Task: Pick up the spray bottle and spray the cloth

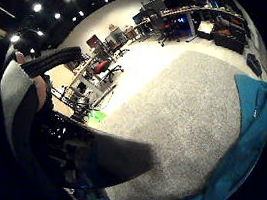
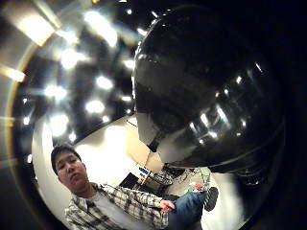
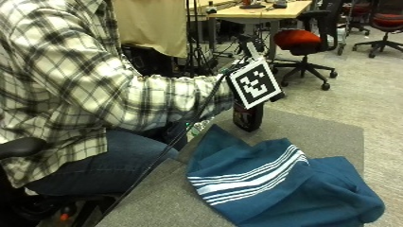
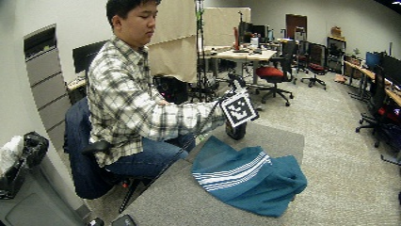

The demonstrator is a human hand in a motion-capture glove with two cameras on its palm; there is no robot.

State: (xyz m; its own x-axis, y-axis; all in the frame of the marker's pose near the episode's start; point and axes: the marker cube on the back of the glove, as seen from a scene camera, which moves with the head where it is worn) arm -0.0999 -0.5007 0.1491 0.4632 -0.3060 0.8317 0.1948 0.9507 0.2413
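Note:
A dark spray bottle (image 3: 247, 119) stands upright at the far part of the grey table (image 3: 327, 135), just beyond the cloth. I cannot tell whether its base touches the table. My gloved right hand (image 3: 247, 49) is at the bottle's top, mostly hidden behind a marker card. The bottle's glossy dark body (image 2: 206, 91) fills the thumb side palm view, and gloved fingers (image 1: 53, 60) curl at the edge of the little finger side view. The blue cloth (image 3: 277, 184) with white stripes lies crumpled in front of the bottle and also shows as a blue cloth edge (image 1: 247, 147).
The person sits in a chair at the table's left edge, their knee (image 3: 132, 156) against it. A red office chair (image 3: 302, 38) and a wooden desk (image 3: 258, 12) stand behind the table. A bin with a black bag (image 4: 25, 155) is at the far left.

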